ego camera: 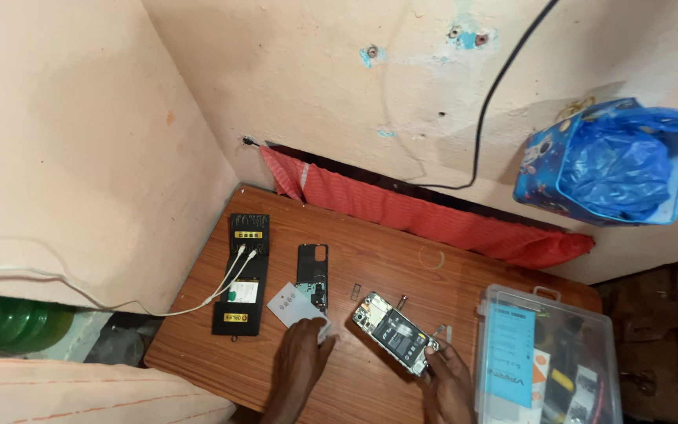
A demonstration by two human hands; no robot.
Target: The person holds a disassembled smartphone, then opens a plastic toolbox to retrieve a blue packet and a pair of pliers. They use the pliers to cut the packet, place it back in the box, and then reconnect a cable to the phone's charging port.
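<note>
Both hands low centre, working over wooden tabletop (370, 259).
Right hand (447, 383) grip pinches opened phone (396, 333); left hand (301, 353) presses flat on white cloth (322, 331), grip open; wrists cut off.

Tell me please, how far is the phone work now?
Done: the back cover lies apart on the table, and the opened phone shows its battery. In hand: right hand holds the phone; left hand touches a white card. Left: cover not refitted.

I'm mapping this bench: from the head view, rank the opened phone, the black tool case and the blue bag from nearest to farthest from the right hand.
1. Opened phone, touching the right hand.
2. Black tool case, far left on the table.
3. Blue bag, hanging on the wall, upper right.
</note>
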